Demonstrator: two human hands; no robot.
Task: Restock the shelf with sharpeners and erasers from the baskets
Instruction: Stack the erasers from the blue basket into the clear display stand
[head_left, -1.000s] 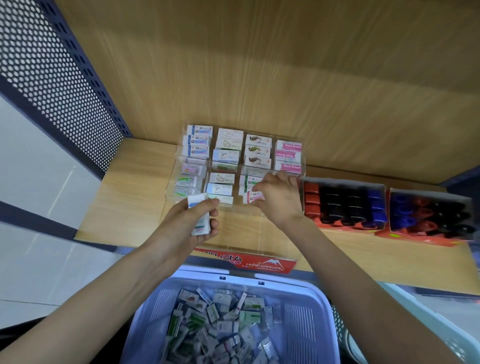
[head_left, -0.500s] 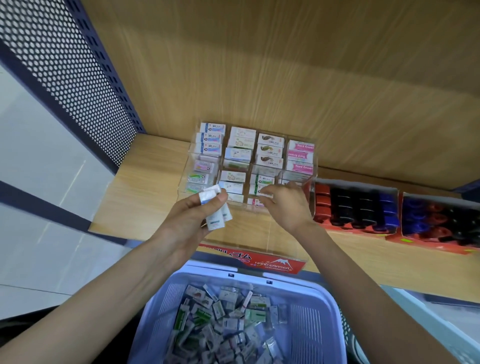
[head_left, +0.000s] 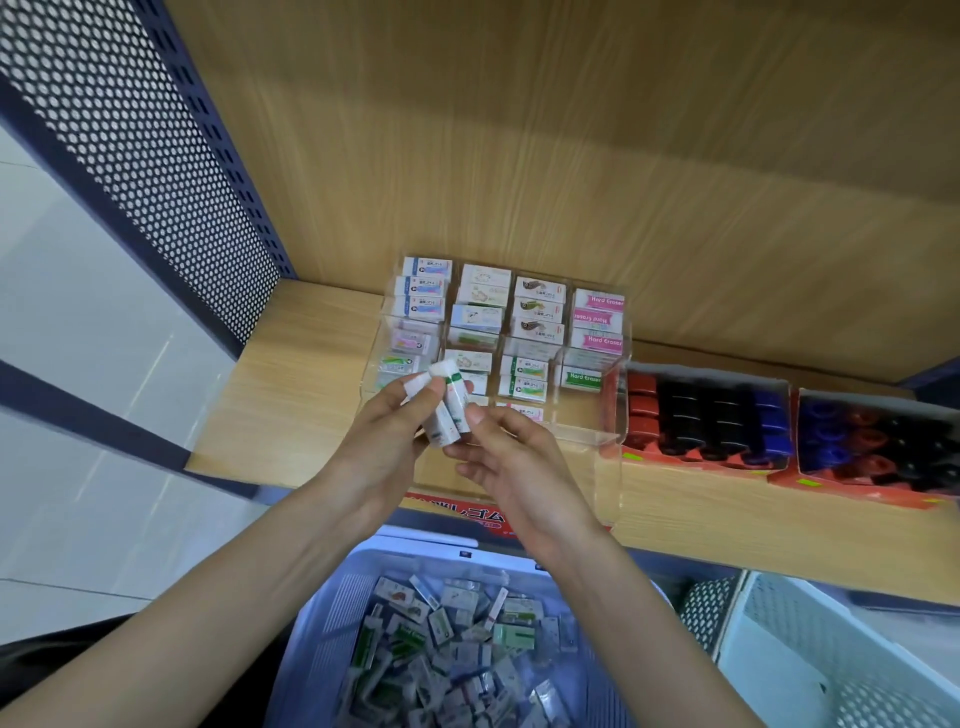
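Left hand (head_left: 384, 447) grips two small white paper-sleeved erasers (head_left: 445, 410) just in front of the clear acrylic compartmented display (head_left: 584, 428); right hand (head_left: 511, 467) pinches their near ends.

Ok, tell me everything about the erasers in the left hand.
The erasers are at least two small white blocks in white sleeves with green print, bare ends up. They are held side by side, tilted, in the air before the clear tray on the shelf. The left hand grips them between thumb and fingers; the right hand pinches their lower end.
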